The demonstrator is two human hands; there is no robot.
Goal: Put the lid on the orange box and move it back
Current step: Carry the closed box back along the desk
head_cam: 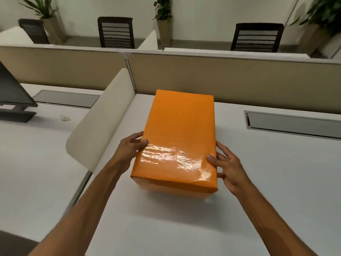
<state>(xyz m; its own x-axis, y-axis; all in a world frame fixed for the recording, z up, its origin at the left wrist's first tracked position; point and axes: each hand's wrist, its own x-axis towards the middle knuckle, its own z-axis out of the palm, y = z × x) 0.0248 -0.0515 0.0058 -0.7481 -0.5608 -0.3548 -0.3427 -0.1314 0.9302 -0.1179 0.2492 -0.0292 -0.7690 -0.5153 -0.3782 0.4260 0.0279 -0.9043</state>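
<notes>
Far off to the left of both hands, a dark monitor [13, 89] stands on a flat grey foot, its matte back and edge blurred at the frame's border. Nearer, just beyond the left forearm, a cream divider panel [103, 122] with rounded corners and a smooth, dull surface rises on edge from the white desk [166, 228]. The left hand [132, 147] reaches forward on a bare, straight arm and presses flat against the left long side of the orange box [177, 141], thumb lying over the top edge and fingers spread down the side. The box is a tall rectangular block sitting on the desk between the two hands, its far end close to the beige fabric partition [239, 74]. Its lid [180, 126] is on; the covering is a glossy orange wrap that shows rippled glare near the hands and a small crease at the near right corner, and the seam between lid and body is hard to make out. The right hand [227, 168] mirrors the left on the right long side, thumb on the top edge, fingers splayed and bent against the wall, so the box is clasped between the two open palms rather than enclosed by either. Beyond and to the right of the right hand, a long grey cable flap [293, 122] with a metal rim lies sunk in the desk top.
</notes>
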